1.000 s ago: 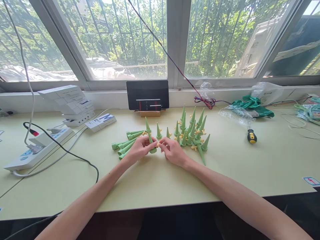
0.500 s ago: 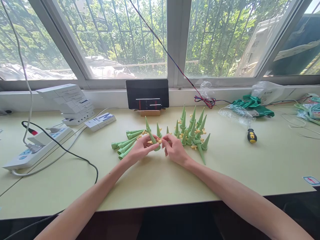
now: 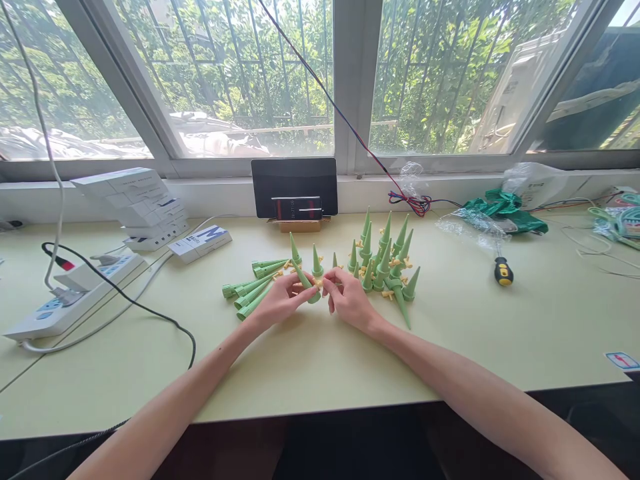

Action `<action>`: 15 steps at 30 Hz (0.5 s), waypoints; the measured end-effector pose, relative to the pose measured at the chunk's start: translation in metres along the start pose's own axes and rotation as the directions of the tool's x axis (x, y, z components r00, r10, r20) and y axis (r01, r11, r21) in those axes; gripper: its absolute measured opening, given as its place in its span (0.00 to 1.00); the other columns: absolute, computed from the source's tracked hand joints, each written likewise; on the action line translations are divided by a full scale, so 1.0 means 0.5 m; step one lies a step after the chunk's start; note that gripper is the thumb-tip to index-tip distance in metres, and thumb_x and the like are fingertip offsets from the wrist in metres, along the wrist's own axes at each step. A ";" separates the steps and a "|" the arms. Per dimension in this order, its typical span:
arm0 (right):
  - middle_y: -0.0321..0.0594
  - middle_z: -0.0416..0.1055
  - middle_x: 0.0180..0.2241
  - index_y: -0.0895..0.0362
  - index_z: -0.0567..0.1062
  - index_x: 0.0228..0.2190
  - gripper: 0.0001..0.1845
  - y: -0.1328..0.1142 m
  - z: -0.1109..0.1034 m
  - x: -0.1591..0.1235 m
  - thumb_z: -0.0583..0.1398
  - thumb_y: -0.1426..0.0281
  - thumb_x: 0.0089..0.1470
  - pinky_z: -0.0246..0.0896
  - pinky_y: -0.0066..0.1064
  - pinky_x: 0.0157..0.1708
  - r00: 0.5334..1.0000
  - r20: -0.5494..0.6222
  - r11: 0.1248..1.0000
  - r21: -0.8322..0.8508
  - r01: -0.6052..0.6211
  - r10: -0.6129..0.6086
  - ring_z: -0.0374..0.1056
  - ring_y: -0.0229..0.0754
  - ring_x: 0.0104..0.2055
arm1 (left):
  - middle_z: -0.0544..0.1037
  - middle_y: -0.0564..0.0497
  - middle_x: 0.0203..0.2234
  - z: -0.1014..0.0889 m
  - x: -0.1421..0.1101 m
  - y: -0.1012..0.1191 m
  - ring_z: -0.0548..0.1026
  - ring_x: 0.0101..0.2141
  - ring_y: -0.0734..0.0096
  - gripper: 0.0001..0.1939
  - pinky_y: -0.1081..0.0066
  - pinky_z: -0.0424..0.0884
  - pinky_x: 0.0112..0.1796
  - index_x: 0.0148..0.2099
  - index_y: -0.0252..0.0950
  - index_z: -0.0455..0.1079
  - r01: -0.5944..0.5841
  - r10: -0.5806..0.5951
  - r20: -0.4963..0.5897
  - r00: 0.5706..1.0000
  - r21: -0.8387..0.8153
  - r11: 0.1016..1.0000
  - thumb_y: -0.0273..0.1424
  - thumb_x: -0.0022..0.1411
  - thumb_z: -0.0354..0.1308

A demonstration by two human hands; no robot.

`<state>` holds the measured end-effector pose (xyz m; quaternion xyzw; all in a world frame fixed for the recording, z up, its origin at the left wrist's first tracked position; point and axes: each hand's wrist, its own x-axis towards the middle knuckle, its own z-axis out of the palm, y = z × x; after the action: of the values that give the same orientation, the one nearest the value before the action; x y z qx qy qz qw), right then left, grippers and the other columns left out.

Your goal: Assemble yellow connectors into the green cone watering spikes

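Between the fingers of my left hand [image 3: 289, 297] is a green plant watering spike [image 3: 302, 275], tilted with its point up and to the left. My right hand [image 3: 345, 295] pinches a small yellow valve [image 3: 318, 283] at the spike's collar; how far it sits in the collar is hidden by my fingertips. Just behind my hands another green spike [image 3: 317, 259] stands upright. Several green spikes with tube ends [image 3: 241, 312] lie to the left of my left hand. On the right, a cluster of spikes [image 3: 384, 263] stands point up, many with yellow valves; one [image 3: 401, 307] lies pointing toward me.
A black tablet [image 3: 295, 183] with a phone [image 3: 299, 209] before it leans at the window. White boxes [image 3: 200, 244] and a power strip [image 3: 75, 293] with cables are on the left. A screwdriver [image 3: 503, 272] and green plastic packaging [image 3: 505, 210] lie on the right.
Both hands stay at nearly the same place, still on the spike and valve. My fingers shift only slightly; the rest of the table looks the same.
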<state>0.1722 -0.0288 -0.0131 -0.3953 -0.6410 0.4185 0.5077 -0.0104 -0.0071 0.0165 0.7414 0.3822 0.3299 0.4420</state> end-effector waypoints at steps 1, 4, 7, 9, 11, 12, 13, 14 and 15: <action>0.32 0.66 0.27 0.55 0.67 0.32 0.13 -0.001 0.000 0.000 0.54 0.59 0.62 0.58 0.27 0.18 1.000 0.007 1.000 -0.003 -0.001 0.001 0.62 0.31 0.16 | 0.77 0.46 0.36 0.000 -0.001 0.003 0.72 0.28 0.73 0.17 0.75 0.64 0.24 0.41 0.33 0.73 0.004 -0.004 -0.015 1.000 0.000 1.000 0.43 0.61 0.61; 0.32 0.66 0.28 0.55 0.67 0.32 0.13 -0.003 0.000 -0.001 0.54 0.59 0.62 0.59 0.27 0.18 1.000 0.018 1.000 -0.017 -0.002 0.002 0.62 0.31 0.16 | 0.76 0.47 0.34 0.002 -0.003 0.009 0.70 0.26 0.75 0.17 0.76 0.62 0.22 0.40 0.33 0.73 0.016 -0.016 -0.053 0.998 -0.007 1.000 0.43 0.60 0.62; 0.32 0.66 0.28 0.55 0.67 0.31 0.13 -0.005 0.000 -0.001 0.54 0.59 0.63 0.58 0.27 0.18 1.000 0.015 1.000 -0.030 -0.005 0.005 0.62 0.31 0.16 | 0.73 0.50 0.29 0.003 -0.002 0.010 0.67 0.24 0.77 0.17 0.76 0.59 0.21 0.40 0.33 0.73 0.027 -0.029 -0.069 0.997 -0.024 0.999 0.44 0.60 0.62; 0.32 0.66 0.28 0.55 0.67 0.32 0.14 -0.005 0.000 0.000 0.54 0.59 0.63 0.58 0.27 0.18 1.000 0.012 0.999 -0.036 -0.006 0.007 0.62 0.31 0.16 | 0.71 0.51 0.26 0.003 -0.001 0.007 0.64 0.22 0.78 0.17 0.76 0.57 0.21 0.40 0.33 0.73 0.029 -0.031 -0.071 0.997 -0.036 0.999 0.44 0.61 0.61; 0.32 0.66 0.28 0.55 0.68 0.32 0.14 -0.005 -0.001 0.000 0.54 0.58 0.63 0.58 0.27 0.18 1.000 0.011 0.999 -0.039 -0.008 0.009 0.62 0.31 0.16 | 0.69 0.53 0.25 0.002 0.000 0.003 0.61 0.22 0.79 0.17 0.76 0.55 0.20 0.40 0.34 0.73 0.022 -0.025 -0.069 0.997 -0.042 0.999 0.44 0.61 0.61; 0.32 0.66 0.28 0.55 0.68 0.32 0.14 -0.005 -0.001 0.000 0.54 0.58 0.63 0.58 0.27 0.18 1.000 0.012 0.999 -0.041 -0.010 0.011 0.62 0.32 0.16 | 0.68 0.53 0.24 0.001 0.001 0.002 0.60 0.21 0.80 0.17 0.76 0.54 0.20 0.39 0.34 0.73 0.018 -0.021 -0.068 0.997 -0.041 0.999 0.45 0.62 0.60; 0.32 0.66 0.28 0.55 0.68 0.32 0.14 -0.005 -0.001 -0.001 0.54 0.58 0.63 0.58 0.28 0.18 1.000 0.014 0.999 -0.044 -0.013 0.014 0.62 0.32 0.16 | 0.67 0.54 0.24 0.001 0.001 0.002 0.59 0.21 0.80 0.17 0.76 0.54 0.20 0.39 0.34 0.73 0.014 -0.016 -0.069 0.997 -0.037 0.999 0.45 0.62 0.60; 0.32 0.66 0.28 0.55 0.68 0.32 0.14 -0.006 -0.001 -0.001 0.54 0.58 0.63 0.58 0.28 0.19 1.000 0.017 0.999 -0.050 -0.016 0.017 0.62 0.32 0.16 | 0.67 0.54 0.24 0.000 0.001 0.001 0.58 0.21 0.80 0.17 0.76 0.53 0.20 0.38 0.34 0.73 0.011 -0.013 -0.069 0.997 -0.030 0.999 0.45 0.62 0.60; 0.32 0.66 0.27 0.55 0.68 0.32 0.14 -0.006 -0.001 -0.001 0.54 0.58 0.63 0.58 0.28 0.19 1.000 0.020 0.998 -0.056 -0.019 0.021 0.62 0.32 0.16 | 0.67 0.54 0.24 -0.001 0.001 0.002 0.57 0.21 0.80 0.17 0.76 0.53 0.20 0.38 0.34 0.73 0.010 -0.012 -0.070 0.997 -0.022 1.000 0.45 0.62 0.60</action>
<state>0.1726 -0.0304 -0.0104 -0.4113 -0.6537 0.4097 0.4855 -0.0104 -0.0068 0.0176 0.7224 0.3980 0.3576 0.4380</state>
